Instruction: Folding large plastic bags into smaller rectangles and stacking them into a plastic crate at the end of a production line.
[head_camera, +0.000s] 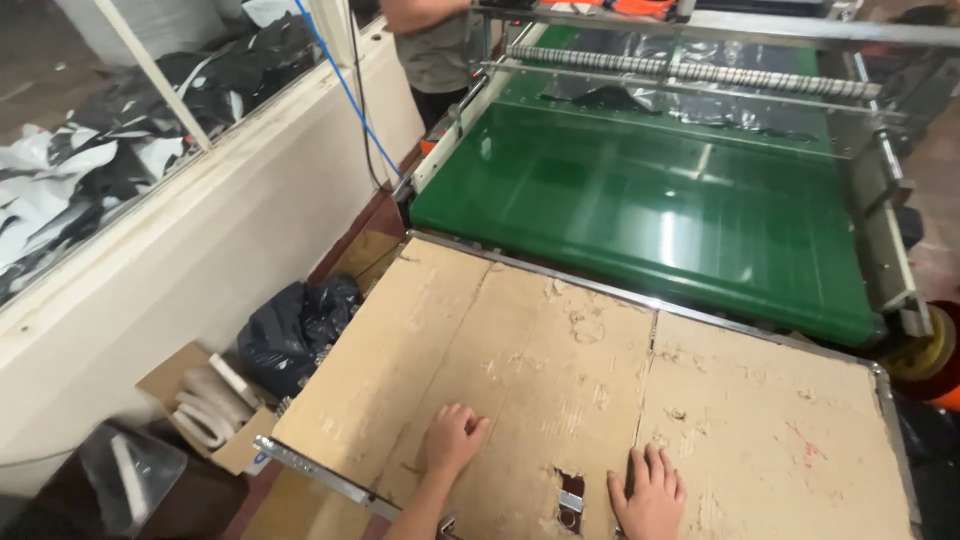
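Worn cardboard (560, 380) covers the desk low in the frame, where the left hand (453, 438) rests curled and the right hand (648, 492) lies flat, fingers spread, while lower left a cardboard box (175, 385) holds white rolls (210, 400).

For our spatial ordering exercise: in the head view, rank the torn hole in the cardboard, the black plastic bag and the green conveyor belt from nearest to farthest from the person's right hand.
From the right hand:
1. Torn hole, just to its left in the cardboard.
2. Black plastic bag, on the floor at far left.
3. Green conveyor belt, ahead beyond the cardboard's far edge.
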